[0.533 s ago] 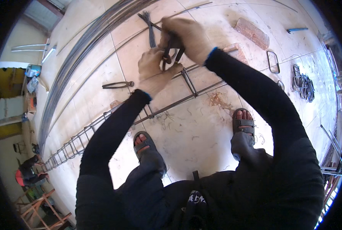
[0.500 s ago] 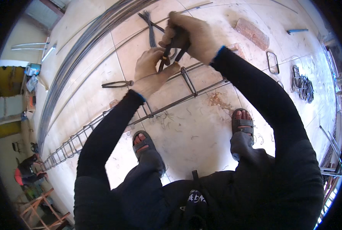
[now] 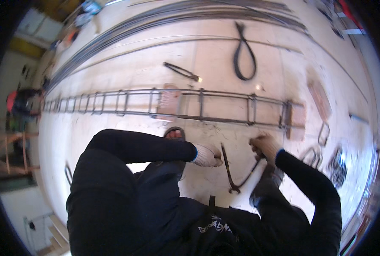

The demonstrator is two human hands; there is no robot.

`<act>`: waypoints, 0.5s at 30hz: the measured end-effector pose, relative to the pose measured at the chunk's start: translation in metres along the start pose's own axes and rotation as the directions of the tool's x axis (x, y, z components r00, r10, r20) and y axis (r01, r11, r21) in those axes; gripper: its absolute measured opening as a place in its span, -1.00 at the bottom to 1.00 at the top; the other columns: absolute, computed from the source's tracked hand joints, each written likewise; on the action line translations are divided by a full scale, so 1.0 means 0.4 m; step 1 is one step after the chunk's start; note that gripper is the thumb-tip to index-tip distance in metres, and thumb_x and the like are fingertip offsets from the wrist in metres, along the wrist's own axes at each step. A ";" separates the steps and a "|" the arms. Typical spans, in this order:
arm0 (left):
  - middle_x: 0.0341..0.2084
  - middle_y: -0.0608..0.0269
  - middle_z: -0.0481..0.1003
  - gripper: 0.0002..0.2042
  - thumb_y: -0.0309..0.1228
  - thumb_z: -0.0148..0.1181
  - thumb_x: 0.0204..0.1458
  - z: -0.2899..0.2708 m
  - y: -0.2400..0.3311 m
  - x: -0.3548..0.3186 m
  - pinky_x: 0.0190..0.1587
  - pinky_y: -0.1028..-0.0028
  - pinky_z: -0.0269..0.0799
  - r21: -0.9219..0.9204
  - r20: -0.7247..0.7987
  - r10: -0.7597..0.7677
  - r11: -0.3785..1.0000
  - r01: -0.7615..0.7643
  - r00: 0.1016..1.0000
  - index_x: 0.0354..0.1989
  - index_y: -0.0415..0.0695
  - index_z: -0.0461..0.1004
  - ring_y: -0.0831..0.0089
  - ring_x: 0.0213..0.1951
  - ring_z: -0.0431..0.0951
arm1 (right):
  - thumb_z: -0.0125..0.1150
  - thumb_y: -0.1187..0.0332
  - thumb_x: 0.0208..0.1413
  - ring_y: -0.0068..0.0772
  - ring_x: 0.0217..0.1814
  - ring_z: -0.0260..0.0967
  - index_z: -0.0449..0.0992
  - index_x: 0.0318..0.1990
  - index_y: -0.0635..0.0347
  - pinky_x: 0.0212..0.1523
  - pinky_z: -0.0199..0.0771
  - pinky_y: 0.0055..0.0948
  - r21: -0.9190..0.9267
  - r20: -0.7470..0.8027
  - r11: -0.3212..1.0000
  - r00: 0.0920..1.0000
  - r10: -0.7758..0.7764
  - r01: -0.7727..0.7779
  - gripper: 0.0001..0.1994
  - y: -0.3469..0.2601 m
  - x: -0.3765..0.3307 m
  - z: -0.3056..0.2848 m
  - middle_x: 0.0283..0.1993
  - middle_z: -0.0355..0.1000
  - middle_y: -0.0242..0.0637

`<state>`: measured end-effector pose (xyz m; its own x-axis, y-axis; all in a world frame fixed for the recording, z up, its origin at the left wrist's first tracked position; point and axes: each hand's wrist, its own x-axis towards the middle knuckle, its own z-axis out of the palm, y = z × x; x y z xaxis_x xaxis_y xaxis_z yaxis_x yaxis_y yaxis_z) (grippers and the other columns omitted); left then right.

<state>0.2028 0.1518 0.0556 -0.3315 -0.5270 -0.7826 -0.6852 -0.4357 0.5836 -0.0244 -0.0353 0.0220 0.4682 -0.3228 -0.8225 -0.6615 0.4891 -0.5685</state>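
My right hand [image 3: 264, 146], in a pale glove, is closed around one handle of a pair of pincers [image 3: 229, 168]. The pincers are spread wide, their jaws pointing toward my body and the free handle upright. Left of that handle, slightly apart from it, my gloved left hand [image 3: 207, 155] has its fingers curled in; whatever they may hold is hidden. Beyond both hands lies a long narrow rebar cage [image 3: 202, 106] with rectangular stirrups, resting on bricks [image 3: 169, 102]. A second pair of pincers [image 3: 181, 71] lies on the floor past the cage.
A looped bundle of tie wire [image 3: 254, 59] and long steel rods [image 3: 156, 21] lie farther off. A brick [image 3: 295, 121] supports the cage's right end; another brick [image 3: 319, 100] is beyond. Loose stirrups [image 3: 338, 166] lie at right. Another person [image 3: 24, 102] is at the cage's far left end.
Both hands have moved from over the cage back toward my body, the pincers coming along and now spread wide. The view has turned, so the cage now runs nearly level across it.
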 end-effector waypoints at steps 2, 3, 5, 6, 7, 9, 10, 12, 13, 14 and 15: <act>0.02 -0.08 0.61 -0.56 -0.04 0.16 0.30 0.030 -0.081 -0.014 0.22 0.14 0.43 -0.045 -0.058 -0.020 0.999 0.018 0.998 0.09 -0.16 0.60 -0.01 0.15 0.58 | 0.30 0.24 0.26 -0.46 -0.52 0.43 0.55 -0.33 0.17 -0.58 0.41 -0.38 0.041 0.009 0.999 0.999 0.033 -0.034 -0.79 0.053 0.016 -0.019 -0.40 0.49 -0.34; 0.00 -0.06 0.62 -0.58 -0.06 0.22 0.25 0.034 -0.104 -0.031 0.21 0.13 0.44 0.011 -0.216 0.032 0.999 -0.030 0.976 0.06 -0.15 0.62 -0.01 0.14 0.58 | 0.32 0.26 0.23 -0.45 -0.52 0.45 0.54 -0.33 0.16 -0.59 0.38 -0.39 0.012 -0.029 0.999 0.999 0.045 -0.045 -0.82 0.079 0.016 -0.026 -0.37 0.53 -0.29; -0.03 -0.02 0.63 -0.61 -0.10 0.35 0.14 0.020 -0.150 -0.078 0.20 0.10 0.45 0.171 -0.512 0.140 0.984 -0.060 0.847 -0.01 -0.13 0.65 0.00 0.12 0.58 | 0.40 0.29 0.11 -0.30 -0.23 0.53 0.59 -0.23 0.17 -0.27 0.51 -0.28 -0.508 0.028 0.844 0.983 -0.184 0.172 -0.81 0.195 0.080 -0.090 -0.21 0.57 -0.17; -0.01 -0.01 0.62 -0.61 -0.12 0.39 0.09 0.010 -0.165 -0.111 0.22 0.10 0.44 0.178 -0.665 0.133 0.984 -0.017 0.735 -0.01 -0.11 0.64 0.01 0.15 0.57 | 0.44 0.30 0.05 -0.22 -0.07 0.56 0.60 -0.17 0.18 -0.10 0.55 -0.23 -0.727 0.019 0.644 0.944 -0.330 0.240 -0.76 0.229 0.099 -0.093 -0.13 0.58 -0.12; 0.00 0.00 0.61 -0.60 -0.14 0.44 0.04 0.012 -0.179 -0.147 0.24 0.11 0.43 0.160 -0.791 0.095 0.986 0.055 0.605 -0.02 -0.09 0.64 0.02 0.18 0.55 | 0.48 0.31 -0.01 -0.14 0.12 0.53 0.62 -0.11 0.17 0.11 0.53 -0.18 -0.881 -0.003 0.389 0.820 -0.573 0.269 -0.69 0.199 0.065 -0.032 -0.03 0.58 -0.08; 0.03 -0.02 0.60 -0.49 -0.07 0.48 0.00 0.012 -0.240 -0.186 0.23 0.11 0.46 -0.091 -0.913 -0.141 0.985 0.145 0.382 0.07 -0.10 0.60 -0.03 0.15 0.58 | 0.52 0.34 -0.05 0.02 0.35 0.34 0.60 0.00 0.14 0.34 0.36 -0.06 -0.880 -0.001 0.359 0.755 -0.656 0.310 -0.59 0.061 -0.021 0.088 0.11 0.52 -0.09; 0.07 -0.04 0.58 -0.47 -0.08 0.49 0.01 -0.004 -0.249 -0.196 0.22 0.11 0.47 -0.303 -0.905 -0.330 0.943 0.135 0.270 0.10 -0.11 0.59 -0.02 0.15 0.58 | 0.52 0.35 -0.05 0.06 0.33 0.35 0.58 0.02 0.12 0.32 0.36 -0.05 -0.903 0.081 0.219 0.645 -0.760 0.371 -0.57 0.012 -0.039 0.101 0.15 0.49 -0.10; 0.10 -0.05 0.57 -0.43 -0.04 0.49 0.01 -0.024 -0.281 -0.232 0.20 0.13 0.50 -0.620 -0.772 -0.626 0.780 0.083 0.113 0.13 -0.14 0.59 0.01 0.15 0.59 | 0.55 0.37 -0.08 0.06 0.31 0.35 0.53 0.04 0.11 0.29 0.37 -0.02 -0.899 0.184 0.036 0.450 -0.874 0.437 -0.52 -0.023 0.002 0.081 0.16 0.46 -0.14; 0.08 -0.06 0.59 -0.40 -0.01 0.48 0.01 -0.024 -0.324 -0.229 0.18 0.14 0.52 -0.736 -0.667 -0.738 0.674 0.068 0.101 0.13 -0.16 0.59 0.04 0.15 0.60 | 0.56 0.35 -0.09 0.05 0.29 0.36 0.54 0.03 0.10 0.29 0.36 -0.02 -0.909 0.244 -0.020 0.495 -0.834 0.416 -0.53 -0.051 0.020 0.064 0.14 0.47 -0.15; 0.07 -0.06 0.60 -0.37 0.03 0.48 0.01 -0.026 -0.364 -0.228 0.16 0.15 0.53 -0.830 -0.549 -0.831 0.554 0.056 0.094 0.14 -0.19 0.59 0.06 0.14 0.62 | 0.57 0.33 -0.10 0.04 0.28 0.37 0.56 0.01 0.09 0.28 0.36 -0.03 -0.916 0.294 -0.072 0.539 -0.789 0.395 -0.54 -0.083 0.036 0.055 0.12 0.48 -0.16; 0.06 -0.06 0.62 -0.34 0.07 0.47 0.01 -0.035 -0.382 -0.218 0.14 0.16 0.55 -0.900 -0.428 -0.898 0.434 0.041 0.102 0.14 -0.21 0.59 0.09 0.13 0.63 | 0.57 0.31 -0.11 0.03 0.27 0.38 0.57 -0.01 0.08 0.28 0.36 -0.03 -0.925 0.325 -0.119 0.586 -0.742 0.361 -0.54 -0.112 0.041 0.051 0.10 0.49 -0.17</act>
<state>0.3456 0.2542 0.0376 0.8589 0.0250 -0.5115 0.2730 -0.8674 0.4161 0.0247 -0.0460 0.0345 0.9558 -0.2889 -0.0549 -0.2935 -0.9244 -0.2436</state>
